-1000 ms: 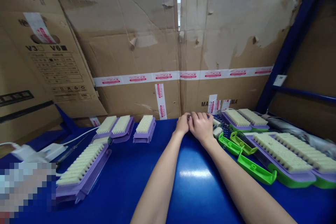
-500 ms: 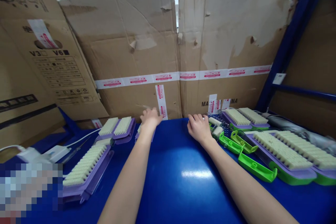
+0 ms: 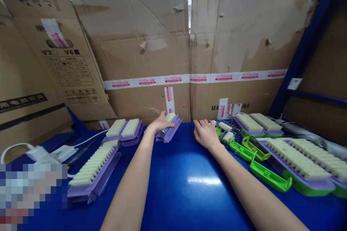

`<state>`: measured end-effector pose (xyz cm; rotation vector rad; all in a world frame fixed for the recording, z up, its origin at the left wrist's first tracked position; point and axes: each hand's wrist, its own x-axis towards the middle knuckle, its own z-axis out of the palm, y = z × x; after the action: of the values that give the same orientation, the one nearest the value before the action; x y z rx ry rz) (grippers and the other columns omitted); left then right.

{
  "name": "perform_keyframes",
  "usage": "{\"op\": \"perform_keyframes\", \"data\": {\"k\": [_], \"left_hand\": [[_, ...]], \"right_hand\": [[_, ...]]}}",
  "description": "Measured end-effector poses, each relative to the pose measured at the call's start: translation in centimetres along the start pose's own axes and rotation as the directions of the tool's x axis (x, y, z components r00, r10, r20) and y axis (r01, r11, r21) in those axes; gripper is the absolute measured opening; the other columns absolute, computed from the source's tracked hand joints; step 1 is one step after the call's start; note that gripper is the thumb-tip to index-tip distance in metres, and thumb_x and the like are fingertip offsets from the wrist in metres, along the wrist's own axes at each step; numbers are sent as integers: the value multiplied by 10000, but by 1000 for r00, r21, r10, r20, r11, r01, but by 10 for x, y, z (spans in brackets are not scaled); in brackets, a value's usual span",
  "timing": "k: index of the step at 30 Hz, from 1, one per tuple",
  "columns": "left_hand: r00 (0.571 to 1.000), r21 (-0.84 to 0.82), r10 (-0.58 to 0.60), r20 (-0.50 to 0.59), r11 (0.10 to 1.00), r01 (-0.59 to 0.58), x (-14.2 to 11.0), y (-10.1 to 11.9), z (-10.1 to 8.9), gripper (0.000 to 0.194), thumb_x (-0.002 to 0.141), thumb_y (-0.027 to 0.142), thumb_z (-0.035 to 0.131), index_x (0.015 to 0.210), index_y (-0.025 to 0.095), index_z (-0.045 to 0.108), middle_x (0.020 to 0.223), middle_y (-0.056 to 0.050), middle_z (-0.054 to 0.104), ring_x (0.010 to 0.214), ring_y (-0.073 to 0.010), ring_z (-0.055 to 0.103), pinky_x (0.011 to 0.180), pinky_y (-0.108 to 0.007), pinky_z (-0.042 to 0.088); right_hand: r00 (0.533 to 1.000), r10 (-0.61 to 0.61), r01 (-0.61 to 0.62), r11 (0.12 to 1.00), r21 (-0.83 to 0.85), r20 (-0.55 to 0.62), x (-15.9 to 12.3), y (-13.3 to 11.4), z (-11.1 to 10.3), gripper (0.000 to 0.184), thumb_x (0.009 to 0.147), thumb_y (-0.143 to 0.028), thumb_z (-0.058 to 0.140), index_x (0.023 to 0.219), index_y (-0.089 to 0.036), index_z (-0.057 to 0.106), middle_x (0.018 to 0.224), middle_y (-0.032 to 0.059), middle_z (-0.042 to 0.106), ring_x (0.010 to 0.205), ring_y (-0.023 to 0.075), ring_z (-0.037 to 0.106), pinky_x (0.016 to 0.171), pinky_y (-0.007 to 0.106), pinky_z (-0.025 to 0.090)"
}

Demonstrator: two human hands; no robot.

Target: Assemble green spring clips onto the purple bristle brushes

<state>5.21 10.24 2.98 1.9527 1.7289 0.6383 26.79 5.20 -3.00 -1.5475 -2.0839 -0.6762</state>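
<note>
My left hand (image 3: 157,122) is closed around a purple brush head with cream bristles (image 3: 176,128), its thumb across the near side. The brush head is tilted above the blue table, close to the back edge. My right hand (image 3: 206,134) rests at the table's back edge with fingers bent downward, slightly apart, and no object visible in it. Just right of it lie small clear parts with white rollers (image 3: 227,138) and metal springs (image 3: 238,135). Bright green plastic handle pieces (image 3: 269,176) lie nearer to my right forearm.
Larger purple-and-green brushes (image 3: 300,158) lie bristles up at the right. More purple brush heads (image 3: 93,168) are at the left, beside a white plug and cable (image 3: 63,153). Cardboard sheets (image 3: 146,57) stand behind the blue table (image 3: 189,202). A blue metal post (image 3: 295,54) rises at the right.
My left hand has picked up the purple brush head and shifted it right, tilting it. My right hand stays in nearly the same place. The view has turned slightly left.
</note>
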Motion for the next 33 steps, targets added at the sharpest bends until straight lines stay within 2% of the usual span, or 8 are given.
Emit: {"op": "perform_keyframes", "data": {"k": [3,6,8,11,18,26,31,33], "left_hand": [[939,-42,246,-240,964,-263,-1,7,16,927,626,323,713,1380,175,194,1335,-154,426,1188,-230,479,961,-318,406],[746,220,484,-458,874,-432,-7,6,38,890,658,216,673,1390,173,168,1281,-164,388,1212,-277,423,989,-400,385],[647,429,665,-374,742,-515,-11,0,52,839,671,148,633,1385,191,195,1239,-153,410,1194,-302,420,979,-454,385],[572,610,798,-191,553,-568,-15,-12,66,758,713,90,542,1387,153,203,1228,-166,452,1193,-314,419,1016,-499,330],[568,694,811,-142,491,-527,-21,-17,75,551,829,114,350,1373,91,268,1254,-193,487,1211,-283,433,1022,-468,329],[571,736,804,-167,487,-471,-28,-14,75,538,811,177,446,1333,84,354,1232,-199,502,1171,-303,453,1016,-459,326],[629,732,752,-197,540,-417,-29,-12,75,614,756,190,509,1344,135,338,1228,-190,486,1161,-317,448,992,-496,334],[654,731,730,-199,555,-397,-30,-11,75,620,750,201,522,1340,148,340,1223,-185,485,1147,-318,454,979,-493,342]], "right_hand": [[999,-11,10,1000,-4,-31,0,0,0,407,869,-198,370,1235,-92,512,938,132,629,890,239,509,823,376,264],[998,-22,22,1000,-1,-54,0,-2,-2,523,871,-200,361,1368,-41,343,928,146,633,868,241,517,804,371,294],[999,-17,18,1000,19,-51,0,-4,-4,565,884,-213,337,1407,-23,247,939,148,639,856,240,527,789,362,318],[1000,-1,2,998,57,-13,0,-6,-6,561,904,-238,294,1417,-24,216,958,146,643,859,241,543,766,346,356],[995,-65,48,976,212,75,-2,-7,-4,600,923,-376,279,1421,-51,209,1083,166,630,924,250,579,775,335,426],[995,-21,-4,970,242,100,-4,-8,-2,588,937,-368,259,1429,-57,176,1124,168,612,932,242,584,765,325,434],[997,79,-79,991,110,11,4,-19,-34,469,915,-299,342,1337,-100,381,1105,158,591,994,265,516,808,346,382],[999,38,-40,995,89,26,1,-23,-54,367,895,-230,365,1229,-156,498,1066,128,599,967,247,518,780,330,369]]}}
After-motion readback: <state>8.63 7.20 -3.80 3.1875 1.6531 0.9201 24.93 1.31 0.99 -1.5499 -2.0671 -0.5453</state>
